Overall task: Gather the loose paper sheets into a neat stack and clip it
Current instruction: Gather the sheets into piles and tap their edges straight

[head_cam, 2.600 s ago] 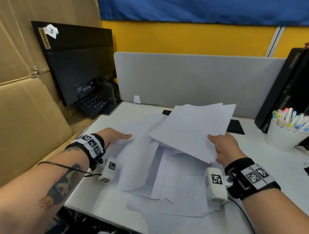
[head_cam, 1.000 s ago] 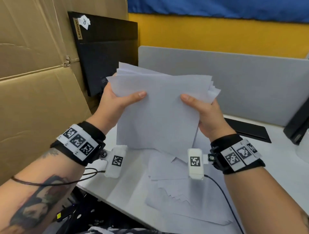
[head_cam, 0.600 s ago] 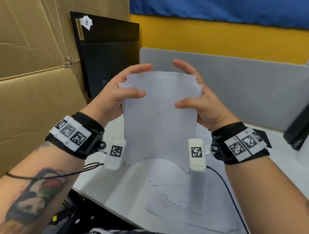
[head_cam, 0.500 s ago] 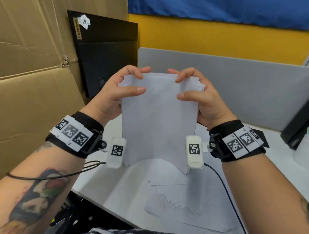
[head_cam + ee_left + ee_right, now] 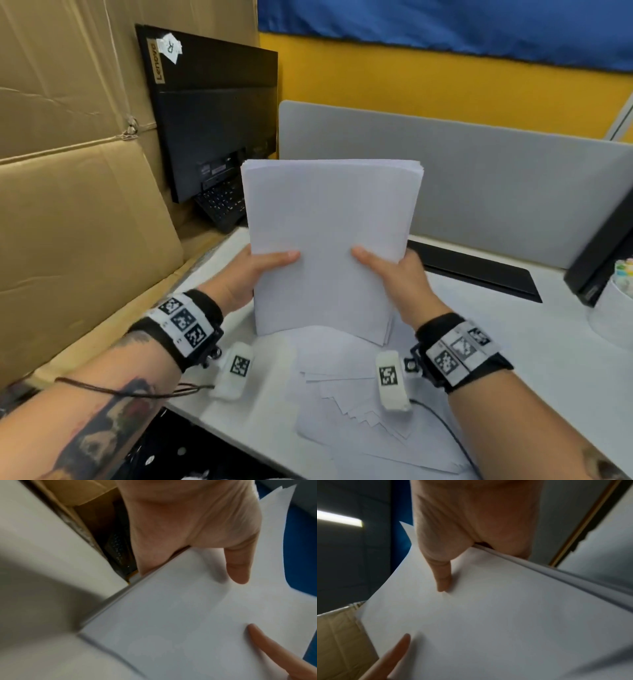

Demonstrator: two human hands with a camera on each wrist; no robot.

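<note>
A squared-up stack of white paper sheets [image 5: 329, 240] stands upright on its bottom edge on the desk. My left hand [image 5: 253, 274] grips its left side, thumb on the front face, fingers hidden behind. My right hand [image 5: 394, 274] grips its right side the same way. The left wrist view shows the stack [image 5: 180, 622] with my left thumb [image 5: 238, 566] pressed on it. In the right wrist view my right thumb [image 5: 442, 576] lies on the paper [image 5: 488, 622]. More loose sheets [image 5: 359, 404] lie fanned on the desk below the stack. No clip is in view.
A black monitor [image 5: 212, 113] and keyboard [image 5: 222, 205] lean at the back left beside cardboard [image 5: 68, 205]. A grey divider [image 5: 496, 178] runs along the back. A black flat strip [image 5: 479, 274] lies behind, a white cup of markers [image 5: 616, 308] at the far right.
Both hands slid from the stack's top corners down to its lower sides. The stack dropped toward the desk and its edges look more even.
</note>
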